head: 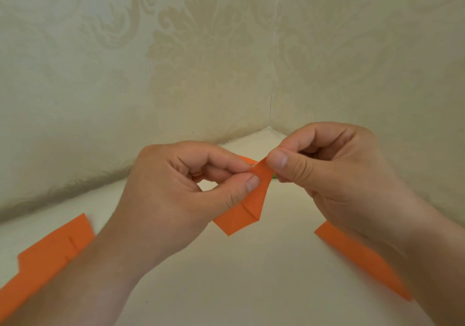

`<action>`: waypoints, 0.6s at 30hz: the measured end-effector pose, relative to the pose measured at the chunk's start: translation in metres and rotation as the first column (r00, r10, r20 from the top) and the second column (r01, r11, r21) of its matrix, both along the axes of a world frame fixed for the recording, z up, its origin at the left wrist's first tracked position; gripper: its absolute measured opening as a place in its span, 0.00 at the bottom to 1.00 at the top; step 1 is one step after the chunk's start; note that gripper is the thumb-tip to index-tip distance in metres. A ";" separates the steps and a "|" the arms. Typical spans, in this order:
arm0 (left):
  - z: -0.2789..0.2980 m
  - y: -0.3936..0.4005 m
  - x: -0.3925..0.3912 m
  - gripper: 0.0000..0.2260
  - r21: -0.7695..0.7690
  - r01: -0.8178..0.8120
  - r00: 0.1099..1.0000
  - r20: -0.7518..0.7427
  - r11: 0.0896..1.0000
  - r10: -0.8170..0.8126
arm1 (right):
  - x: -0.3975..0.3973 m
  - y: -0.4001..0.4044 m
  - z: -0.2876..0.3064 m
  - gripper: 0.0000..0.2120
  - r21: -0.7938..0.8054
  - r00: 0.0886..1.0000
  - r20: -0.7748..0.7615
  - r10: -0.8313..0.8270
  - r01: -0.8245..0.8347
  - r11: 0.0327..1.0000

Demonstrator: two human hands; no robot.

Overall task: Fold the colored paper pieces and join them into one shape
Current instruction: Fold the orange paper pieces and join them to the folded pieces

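Head view
Background: two walls (201, 61) with a pale cream damask pattern meet in a corner behind a white table (226, 275).
Left hand: the left hand (181, 187) is raised over the table, thumb and forefinger curled and pinching the upper part of a folded orange paper piece (241, 212).
Right hand: the right hand (334, 172) pinches the top tip of the same piece between thumb and forefinger, the other fingers curled in behind.
Held piece: it hangs between the two hands above the table, narrow at the top and wider below, with a crease across its lower part.
Left sheet: a folded orange sheet (47, 257) lies flat at the left edge, partly under the left forearm.
Right strip: an orange strip (357, 255) lies on the table under the right wrist.
Behind the hands: another orange scrap (247, 160) and a sliver of green (273, 175) show between the fingers; what they are cannot be told.
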State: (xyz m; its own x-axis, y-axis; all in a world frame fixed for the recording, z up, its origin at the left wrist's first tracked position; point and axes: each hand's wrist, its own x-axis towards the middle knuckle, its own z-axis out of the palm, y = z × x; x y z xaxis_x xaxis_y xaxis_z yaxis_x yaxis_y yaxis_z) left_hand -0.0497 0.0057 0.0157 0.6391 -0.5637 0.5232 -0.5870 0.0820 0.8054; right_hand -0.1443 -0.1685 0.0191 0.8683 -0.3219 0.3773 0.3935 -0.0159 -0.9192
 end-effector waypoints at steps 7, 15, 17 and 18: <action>0.001 0.001 0.000 0.09 0.017 -0.056 0.998 0.008 0.998 0.056 | 0.001 -0.003 -0.003 0.09 -0.133 0.996 0.005 -0.087 0.087 0.987; 0.006 0.000 -0.001 0.11 0.108 0.069 0.975 -0.217 0.992 -0.044 | 0.005 -0.008 -0.009 0.04 -0.125 0.993 0.006 -0.119 0.119 0.985; 0.007 -0.001 0.000 0.08 0.138 0.088 0.954 -0.296 0.987 -0.044 | 0.006 -0.007 -0.010 0.06 -0.092 0.996 -0.030 -0.082 0.079 0.993; 0.007 -0.002 0.001 0.08 0.162 0.094 0.948 -0.316 0.982 -0.038 | 0.007 -0.006 -0.011 0.06 -0.078 0.997 -0.051 -0.064 0.060 0.995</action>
